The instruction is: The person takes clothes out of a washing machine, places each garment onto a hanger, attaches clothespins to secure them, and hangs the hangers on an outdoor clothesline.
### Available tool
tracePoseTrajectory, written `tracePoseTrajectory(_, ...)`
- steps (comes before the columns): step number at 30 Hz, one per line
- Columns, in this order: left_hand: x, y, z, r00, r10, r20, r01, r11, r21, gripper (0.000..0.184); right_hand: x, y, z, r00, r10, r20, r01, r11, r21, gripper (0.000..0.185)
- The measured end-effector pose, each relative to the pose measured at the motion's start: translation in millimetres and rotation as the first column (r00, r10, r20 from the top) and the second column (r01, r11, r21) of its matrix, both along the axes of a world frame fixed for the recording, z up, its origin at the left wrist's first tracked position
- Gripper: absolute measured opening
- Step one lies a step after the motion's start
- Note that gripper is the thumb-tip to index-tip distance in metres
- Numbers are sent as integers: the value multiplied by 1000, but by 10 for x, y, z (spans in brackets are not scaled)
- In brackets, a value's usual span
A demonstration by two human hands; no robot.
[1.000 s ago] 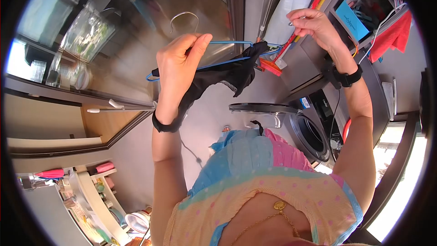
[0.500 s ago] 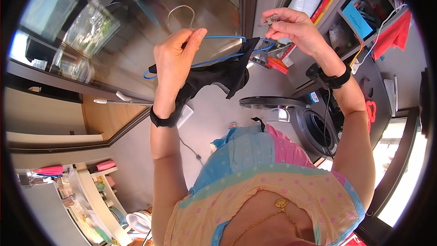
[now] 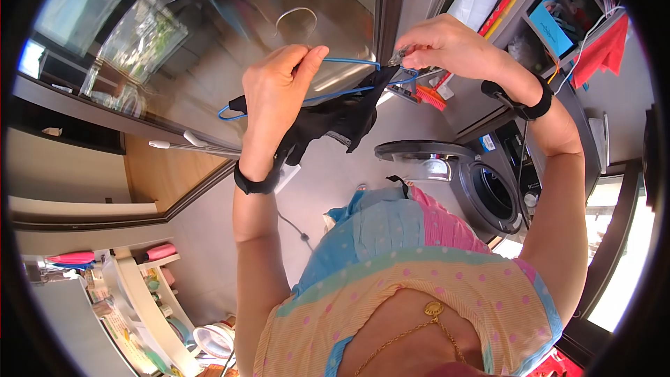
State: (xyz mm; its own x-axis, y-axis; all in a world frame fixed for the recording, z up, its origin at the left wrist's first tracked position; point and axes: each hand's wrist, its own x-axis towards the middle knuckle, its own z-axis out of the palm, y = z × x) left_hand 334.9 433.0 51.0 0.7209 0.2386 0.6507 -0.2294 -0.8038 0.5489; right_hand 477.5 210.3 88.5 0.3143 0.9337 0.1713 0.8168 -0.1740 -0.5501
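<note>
My left hand [image 3: 276, 94] is closed round a blue hanger [image 3: 349, 61] near the base of its bare metal hook [image 3: 296, 10]. A black garment [image 3: 335, 119] hangs over the hanger, its shape partly hidden behind my left hand. At the hanger's right end, my right hand [image 3: 450, 45] pinches a small metal clothespin [image 3: 396, 57]. The clothespin is right at the garment's top edge; whether it bites on the cloth I cannot tell.
A washing machine [image 3: 488, 195] stands at the right with its round door [image 3: 426, 150] open. Behind the hanger is a glass pane [image 3: 209, 49]. Shelves hold a blue box [image 3: 551, 28], and a red cloth [image 3: 601, 47] hangs beside them. An orange brush [image 3: 430, 98] is below my right hand.
My right hand has moved left and down with the clothespin, from apart to the garment at the hanger's right end. My left hand still holds the hanger, slightly further right.
</note>
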Motion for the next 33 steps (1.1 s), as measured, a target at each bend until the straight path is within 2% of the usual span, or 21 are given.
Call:
tracePoseTrajectory(5,-55,35,-5,1000,11,-11,-11,998,70,27,-46,122,28,1000,16,-27,-18,997,-74,21)
tracePoseTrajectory(9,-75,48,-21,1000,-8,2,8,999,51,26,-60,209,16,1000,8,6,-7,990,-143,20)
tracePoseTrajectory(12,-84,36,-22,1000,-26,-5,27,1000,12,25,-25,253,12,998,50,-41,-58,972,-226,21)
tracePoseTrajectory(18,-79,37,-17,993,-110,-44,106,992,-72,23,77,252,91,917,-109,-383,-41,932,-361,17)
tracePoseTrajectory(21,-1,9,-38,984,-170,-49,165,981,-98,22,177,189,85,873,-132,-470,-69,920,-386,23)
tracePoseTrajectory(24,118,-70,-63,978,-209,-26,205,972,-112,21,305,95,63,859,-164,-485,-105,870,-481,33)
tracePoseTrajectory(27,256,-166,-66,979,-202,1,201,977,-68,19,321,-57,46,890,-177,-420,9,928,-372,47)
tracePoseTrajectory(30,395,-277,-84,980,-201,-6,201,979,-30,17,590,-352,-90,886,-171,-430,63,966,-252,53)
tracePoseTrajectory(33,557,-440,-149,970,-241,-38,242,970,5,14,909,-735,-177,821,-353,-448,272,933,-238,50)
